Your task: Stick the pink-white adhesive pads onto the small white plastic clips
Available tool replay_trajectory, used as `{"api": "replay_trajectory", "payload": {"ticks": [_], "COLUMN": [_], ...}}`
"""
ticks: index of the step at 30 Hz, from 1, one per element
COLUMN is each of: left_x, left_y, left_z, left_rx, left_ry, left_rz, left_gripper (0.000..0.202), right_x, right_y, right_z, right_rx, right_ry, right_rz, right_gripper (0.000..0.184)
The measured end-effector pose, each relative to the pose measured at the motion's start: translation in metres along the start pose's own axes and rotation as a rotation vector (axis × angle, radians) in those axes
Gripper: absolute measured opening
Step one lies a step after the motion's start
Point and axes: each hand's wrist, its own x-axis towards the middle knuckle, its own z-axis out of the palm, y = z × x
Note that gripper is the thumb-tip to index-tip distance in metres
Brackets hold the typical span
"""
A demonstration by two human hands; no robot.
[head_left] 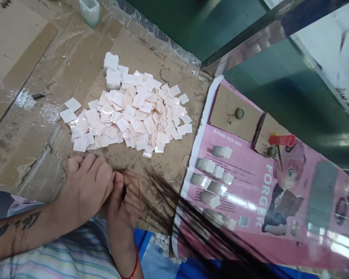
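Observation:
My left hand (88, 188) and my right hand (125, 199) meet at the near edge of the cardboard-covered table, fingertips together. Both have curled, closed fingers. Whatever lies between them is hidden. Just beyond my hands spreads a loose pile of small, thin, glossy off-white squares (133, 112). At the pile's far left corner stand two small neat stacks, a nearer stack (113, 79) and a farther stack (111, 61).
A pink printed sheet (244, 162) on the right carries several small stacks (206, 165), partly behind dark hair strands (186, 209). Beyond them are a bottle cap (240, 113) on cardboard and a red object (283, 140). A translucent container (90, 13) and thin dark tool (40, 95) lie left.

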Motion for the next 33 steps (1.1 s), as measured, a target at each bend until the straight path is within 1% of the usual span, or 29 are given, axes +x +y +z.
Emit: {"api": "replay_trajectory", "payload": {"ticks": [2,4,6,8,11,13,18,21,23,25,29,31,33], "left_x": [0.001,0.002,0.003,0.004,0.003,0.003,0.002,-0.002,-0.005,-0.008,-0.01,-0.01,-0.008], "left_y": [-0.001,-0.002,-0.003,-0.004,-0.004,-0.004,-0.005,-0.011,-0.018,-0.023,-0.023,-0.019,-0.015], "left_z": [-0.003,-0.005,-0.007,-0.008,-0.007,-0.007,-0.008,-0.012,-0.015,-0.019,-0.024,-0.022,-0.019], "left_rx": [0.017,0.041,0.069,0.091,0.102,0.094,0.014,-0.067,-0.113,-0.127,-0.022,0.045,0.061], "left_ry": [-0.016,-0.024,-0.031,-0.031,-0.021,-0.024,-0.051,-0.083,-0.117,-0.125,-0.093,-0.076,-0.061], "left_rz": [0.036,0.073,0.096,0.101,0.11,0.109,0.067,0.062,0.082,0.095,0.117,0.132,0.116], "left_gripper": [0.031,0.03,0.027,0.026,0.024,0.024,0.027,0.026,0.024,0.023,0.027,0.031,0.032], "right_x": [0.005,0.01,0.013,0.015,0.014,0.012,0.009,0.007,0.005,0.004,0.003,0.004,0.005], "right_y": [0.0,0.001,0.002,0.001,-0.002,-0.005,-0.005,-0.003,-0.003,-0.002,-0.002,-0.002,-0.003], "right_z": [-0.002,-0.005,-0.008,-0.01,-0.01,-0.009,-0.003,-0.002,-0.002,-0.002,-0.004,-0.004,-0.004], "right_rx": [0.119,0.205,0.219,0.226,0.224,0.222,0.216,0.209,0.213,0.226,0.22,0.208,0.211], "right_ry": [0.077,0.12,0.122,0.127,0.113,0.103,0.109,0.106,0.084,0.054,0.025,0.031,0.049], "right_rz": [0.07,0.076,0.048,0.055,0.118,0.139,0.096,0.087,0.093,0.105,0.116,0.111,0.116], "right_gripper": [0.021,0.024,0.028,0.03,0.021,0.019,0.021,0.02,0.02,0.02,0.019,0.019,0.019]}}
